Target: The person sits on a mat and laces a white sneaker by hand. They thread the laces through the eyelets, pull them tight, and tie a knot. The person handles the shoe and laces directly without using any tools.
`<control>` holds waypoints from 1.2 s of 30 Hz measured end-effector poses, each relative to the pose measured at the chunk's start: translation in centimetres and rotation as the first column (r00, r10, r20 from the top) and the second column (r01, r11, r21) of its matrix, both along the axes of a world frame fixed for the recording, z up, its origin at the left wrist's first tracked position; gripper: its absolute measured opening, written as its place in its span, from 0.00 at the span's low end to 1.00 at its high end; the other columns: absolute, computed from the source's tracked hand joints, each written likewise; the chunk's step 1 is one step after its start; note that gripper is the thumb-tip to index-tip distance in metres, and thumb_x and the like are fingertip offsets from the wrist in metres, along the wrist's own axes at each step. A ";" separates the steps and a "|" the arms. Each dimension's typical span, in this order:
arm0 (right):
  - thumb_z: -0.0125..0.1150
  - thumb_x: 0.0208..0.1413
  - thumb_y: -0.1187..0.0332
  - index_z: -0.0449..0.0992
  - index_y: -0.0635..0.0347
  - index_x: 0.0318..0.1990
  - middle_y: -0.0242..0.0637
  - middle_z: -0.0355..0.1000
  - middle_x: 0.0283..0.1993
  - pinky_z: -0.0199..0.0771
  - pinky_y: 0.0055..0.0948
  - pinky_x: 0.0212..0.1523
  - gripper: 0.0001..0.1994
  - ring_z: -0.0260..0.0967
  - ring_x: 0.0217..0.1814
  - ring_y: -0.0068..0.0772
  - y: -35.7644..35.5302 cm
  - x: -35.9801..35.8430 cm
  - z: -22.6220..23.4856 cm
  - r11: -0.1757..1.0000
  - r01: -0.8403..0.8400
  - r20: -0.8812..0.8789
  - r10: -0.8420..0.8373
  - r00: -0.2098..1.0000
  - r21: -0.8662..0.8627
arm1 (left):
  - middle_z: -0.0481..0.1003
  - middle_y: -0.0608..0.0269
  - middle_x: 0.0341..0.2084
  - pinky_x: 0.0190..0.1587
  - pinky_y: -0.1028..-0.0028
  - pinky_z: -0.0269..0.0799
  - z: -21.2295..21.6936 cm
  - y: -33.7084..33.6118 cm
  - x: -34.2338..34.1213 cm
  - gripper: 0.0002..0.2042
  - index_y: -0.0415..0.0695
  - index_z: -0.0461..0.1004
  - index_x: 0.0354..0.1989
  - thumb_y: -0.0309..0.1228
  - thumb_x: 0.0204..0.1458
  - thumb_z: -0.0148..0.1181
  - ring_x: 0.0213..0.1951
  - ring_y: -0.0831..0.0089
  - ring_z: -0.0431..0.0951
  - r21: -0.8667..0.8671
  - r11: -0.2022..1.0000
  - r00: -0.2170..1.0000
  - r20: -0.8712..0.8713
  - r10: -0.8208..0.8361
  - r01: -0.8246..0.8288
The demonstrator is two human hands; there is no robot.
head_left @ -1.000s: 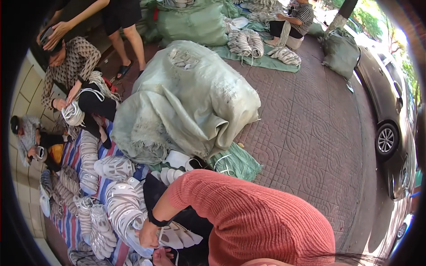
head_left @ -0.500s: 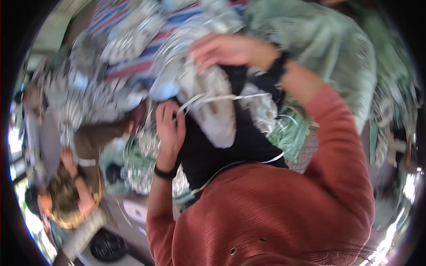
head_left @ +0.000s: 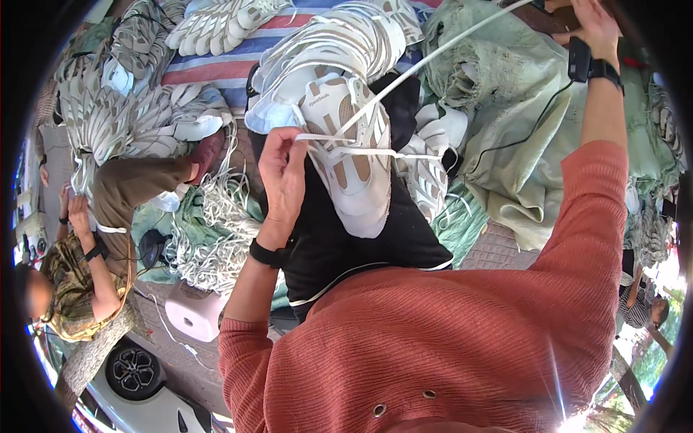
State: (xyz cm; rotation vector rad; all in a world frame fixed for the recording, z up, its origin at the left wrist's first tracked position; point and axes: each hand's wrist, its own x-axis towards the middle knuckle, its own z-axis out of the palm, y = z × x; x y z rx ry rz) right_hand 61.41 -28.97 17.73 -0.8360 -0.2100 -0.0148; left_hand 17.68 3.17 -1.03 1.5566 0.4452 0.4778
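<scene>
A white shoe upper point(head_left: 354, 180) with tan mesh panels lies on the black cloth point(head_left: 346, 252) over my lap, toe toward me. White shoelace point(head_left: 440, 54) runs through its eyelets and stretches tight to the upper right, out past the top edge. My left hand point(head_left: 283, 177) is closed beside the upper, pinching lace between thumb and fingers. Far out at the upper right is my right hand point(head_left: 595, 32), pulling the lace taut; its fingertips are cut off by the picture's edge. A fanned stack of similar uppers point(head_left: 339, 40) sits just beyond.
A pile of loose white laces point(head_left: 209, 238) lies left of my lap. Further left are more uppers point(head_left: 123, 130) and a seated person point(head_left: 79, 281). Pale green sacks point(head_left: 527, 123) stand at right. A pinkish stool point(head_left: 193, 310) and a parked car point(head_left: 144, 390) are lower left.
My right hand has swung from above the shoe upper out to the far upper right, drawing the shoelace straight. My left hand stays beside the upper, still on the lace.
</scene>
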 end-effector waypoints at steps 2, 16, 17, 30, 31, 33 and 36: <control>0.44 0.65 0.69 0.64 0.68 0.51 0.51 0.58 0.68 0.53 0.44 0.72 0.13 0.54 0.72 0.46 0.6 -2.5 -1.1 0.971 0.070 0.001 -0.071 0.997 -0.228 | 0.69 0.74 0.27 0.34 0.84 0.60 0.6 -0.6 0.5 0.02 0.40 0.70 0.38 0.22 0.58 0.55 0.29 0.87 0.64 -0.022 0.998 0.998 -0.039 -0.058 0.057; 0.65 0.52 0.62 0.74 0.53 0.38 0.31 0.65 0.37 0.57 0.37 0.53 0.10 0.66 0.40 0.34 16.7 -23.9 -13.5 0.184 0.385 0.262 0.952 0.160 -0.904 | 0.69 0.63 0.17 0.40 0.68 0.63 4.4 2.7 2.2 0.03 0.43 0.76 0.31 0.27 0.50 0.64 0.23 0.64 0.67 0.696 0.502 0.846 -0.312 -0.433 0.513; 0.65 0.53 0.62 0.73 0.53 0.37 0.32 0.64 0.37 0.57 0.36 0.51 0.09 0.65 0.39 0.34 16.7 -24.0 -13.5 0.170 0.396 0.246 0.958 0.149 -0.902 | 0.69 0.63 0.17 0.41 0.68 0.63 4.3 3.1 2.0 0.02 0.43 0.76 0.31 0.26 0.51 0.63 0.23 0.63 0.67 0.705 0.488 0.838 -0.292 -0.461 0.514; 0.59 0.54 0.66 0.73 0.54 0.35 0.32 0.68 0.30 0.62 0.36 0.42 0.05 0.70 0.34 0.35 17.8 -17.0 -10.3 0.407 0.630 0.548 0.835 0.037 -0.661 | 0.72 0.65 0.41 0.58 0.64 0.58 4.1 5.1 3.1 0.08 0.45 0.76 0.32 0.21 0.42 0.64 0.50 0.61 0.65 0.557 0.572 0.771 -0.219 -0.598 0.602; 0.59 0.54 0.65 0.72 0.55 0.35 0.32 0.69 0.30 0.63 0.36 0.40 0.05 0.71 0.34 0.36 17.2 -15.4 -10.6 0.350 0.586 0.503 0.856 0.117 -0.731 | 0.73 0.64 0.41 0.61 0.64 0.54 4.5 5.1 3.2 0.15 0.45 0.76 0.39 0.19 0.40 0.62 0.52 0.63 0.64 0.450 0.630 0.766 -0.251 -0.592 0.633; 0.58 0.56 0.64 0.71 0.56 0.35 0.32 0.72 0.30 0.66 0.35 0.36 0.07 0.72 0.34 0.36 16.1 -13.4 -12.4 0.233 0.474 0.392 0.880 0.268 -0.849 | 0.73 0.64 0.40 0.60 0.65 0.56 4.2 5.1 3.5 0.16 0.45 0.75 0.41 0.19 0.41 0.63 0.52 0.63 0.65 0.418 0.659 0.777 -0.255 -0.575 0.625; 0.60 0.57 0.61 0.70 0.58 0.35 0.35 0.72 0.27 0.68 0.35 0.32 0.10 0.72 0.30 0.40 14.3 -18.4 -15.0 0.142 0.186 0.232 0.691 0.685 -0.972 | 0.74 0.64 0.36 0.57 0.66 0.60 3.8 4.7 3.5 0.14 0.45 0.75 0.40 0.20 0.43 0.64 0.49 0.64 0.67 0.472 0.682 0.824 -0.223 -0.521 0.559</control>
